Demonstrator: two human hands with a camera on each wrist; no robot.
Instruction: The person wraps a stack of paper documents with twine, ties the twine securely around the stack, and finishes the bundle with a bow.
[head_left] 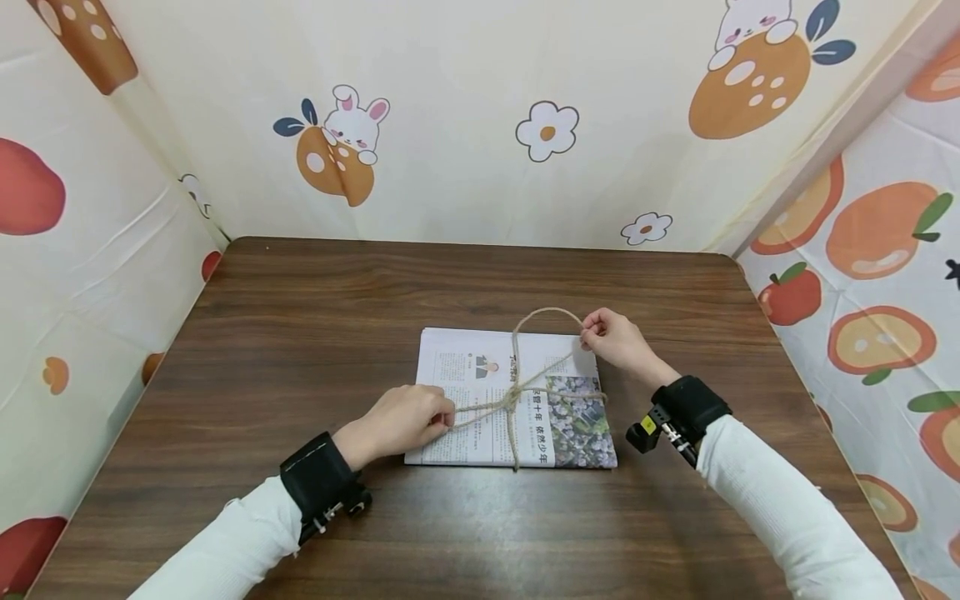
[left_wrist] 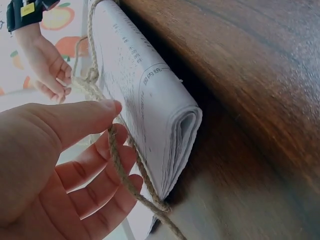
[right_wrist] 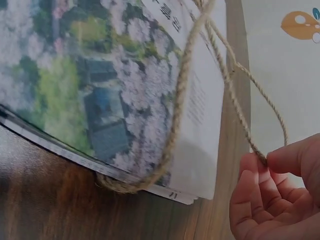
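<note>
A folded stack of newspapers (head_left: 465,358) lies on the table, with twine (head_left: 513,433) wrapped round it both ways and crossing in a knot (head_left: 512,398) near its middle. At the stack's left side, my left hand (head_left: 408,417) pinches one strand of the twine (left_wrist: 119,162) between thumb and forefinger; its other fingers are loosely bent. Over the far right corner, my right hand (head_left: 618,340) pinches another strand (right_wrist: 240,112) between thumb and fingertips. From the right hand a loop of twine arches past the stack's far edge and back towards the knot.
The brown wooden table (head_left: 315,333) extends around the stack. Behind it stands a cream backdrop (head_left: 465,183) printed with rabbits and flowers. Fruit-patterned cloth (head_left: 885,333) hangs at the right, and more cloth (head_left: 97,317) at the left. Each wrist wears a black strap with a camera.
</note>
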